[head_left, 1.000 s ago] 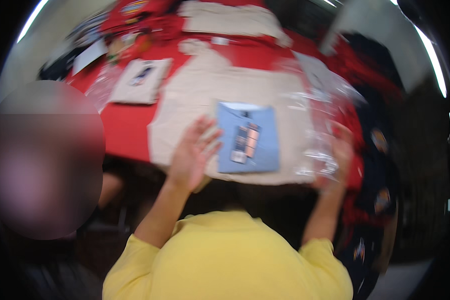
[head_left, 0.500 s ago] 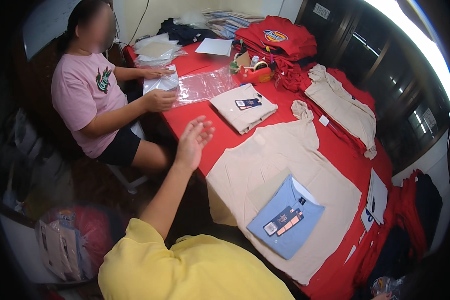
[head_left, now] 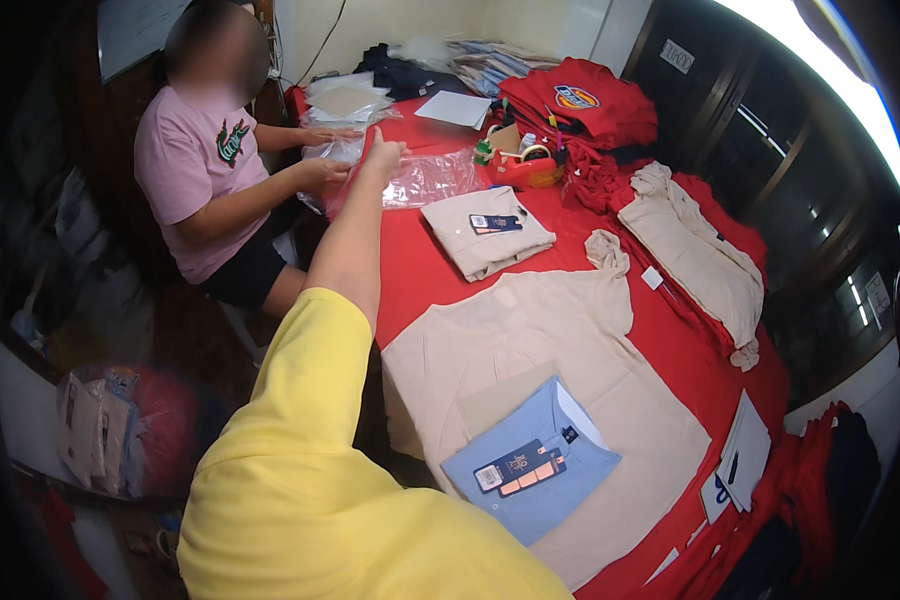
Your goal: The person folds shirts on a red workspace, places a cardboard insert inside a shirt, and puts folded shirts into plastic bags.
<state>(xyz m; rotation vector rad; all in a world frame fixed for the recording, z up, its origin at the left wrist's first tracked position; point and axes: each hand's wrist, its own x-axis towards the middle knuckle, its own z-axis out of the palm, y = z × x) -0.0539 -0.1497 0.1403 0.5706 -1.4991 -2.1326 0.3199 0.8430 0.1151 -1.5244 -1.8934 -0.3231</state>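
Observation:
My left hand (head_left: 383, 154) reaches far out over the red table (head_left: 417, 272), fingers pinched together at the edge of a clear plastic bag (head_left: 425, 180). A co-worker in a pink shirt (head_left: 195, 170) sits across and holds the same bag with one hand (head_left: 325, 172). Near me a folded light-blue shirt (head_left: 530, 465) with tags lies on a spread beige shirt (head_left: 540, 340). A folded beige shirt (head_left: 485, 232) lies beside the bag. My right hand is out of the picture.
A red tape dispenser (head_left: 520, 170) and a pile of red garments (head_left: 580, 100) sit at the far end. Another beige garment (head_left: 695, 250) lies at the right, papers with a pen (head_left: 742, 462) at the near right edge. Packed bags (head_left: 100, 425) stand on the floor at left.
The view swung left from the blue shirt. My left hand left that shirt, stretched across the table and reached the clear bag. My right hand dropped out of view.

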